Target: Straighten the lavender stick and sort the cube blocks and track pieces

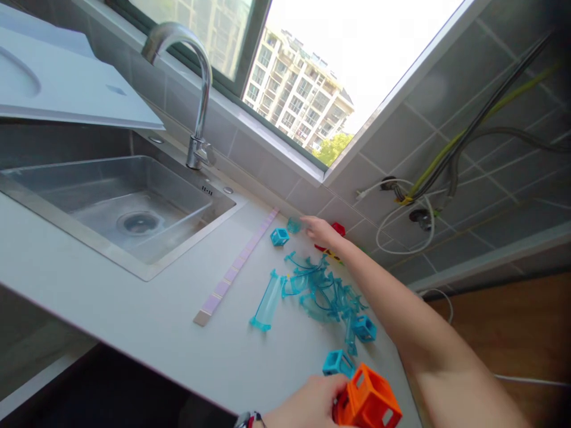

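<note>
At the bottom, my left hand (312,401) is closed around orange open-sided cube blocks (372,395). A blue open-sided cube (338,362) sits just beyond it on the counter. My right arm stretches to the far side, where my right hand (322,230) has its fingertips pinched at a small translucent teal piece (294,224). Beside that piece stands another blue cube (279,236). Between my hands lies a heap of translucent teal track pieces (321,288), with a straight track piece (266,302) to its left. A third blue cube (364,328) rests at the heap's near right.
Red pieces (339,228) lie partly behind my right hand, near the tiled wall. A pale purple strip (232,272) runs across the counter (160,321). Left are a steel sink (147,270), a faucet (205,101) and a white board (89,89). Cables (464,137) hang at right.
</note>
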Motion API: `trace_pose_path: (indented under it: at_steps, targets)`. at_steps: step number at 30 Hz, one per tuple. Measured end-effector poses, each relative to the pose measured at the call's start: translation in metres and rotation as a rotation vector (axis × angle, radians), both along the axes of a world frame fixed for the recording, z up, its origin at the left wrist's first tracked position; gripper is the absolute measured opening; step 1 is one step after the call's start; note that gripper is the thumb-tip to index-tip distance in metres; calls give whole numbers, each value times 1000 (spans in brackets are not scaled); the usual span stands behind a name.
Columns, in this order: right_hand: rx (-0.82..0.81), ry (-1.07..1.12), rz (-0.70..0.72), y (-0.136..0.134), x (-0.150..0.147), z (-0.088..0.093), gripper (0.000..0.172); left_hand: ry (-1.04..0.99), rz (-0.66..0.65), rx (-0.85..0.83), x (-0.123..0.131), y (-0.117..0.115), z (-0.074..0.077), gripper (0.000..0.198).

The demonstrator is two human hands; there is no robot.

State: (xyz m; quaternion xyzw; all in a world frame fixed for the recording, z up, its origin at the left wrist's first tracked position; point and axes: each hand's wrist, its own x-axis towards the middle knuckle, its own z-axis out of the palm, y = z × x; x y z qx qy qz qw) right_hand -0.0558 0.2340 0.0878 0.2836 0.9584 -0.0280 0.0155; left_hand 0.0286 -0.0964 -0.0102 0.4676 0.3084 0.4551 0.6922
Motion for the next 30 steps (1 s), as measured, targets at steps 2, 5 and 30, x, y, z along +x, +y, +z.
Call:
trace_pose_path:
  at_steps: [2,5,30]
  targets:
    - [-35,-40,36,-14,16,30,40,-36,86,-24,-10,-2,16,43]
    - [-280,-239,105,-50,42,80,43,-58,211,-9,-20,0,30,33]
    - [169,-75,-73,5,69,120,55,11,333,-72,10,-1,7,32]
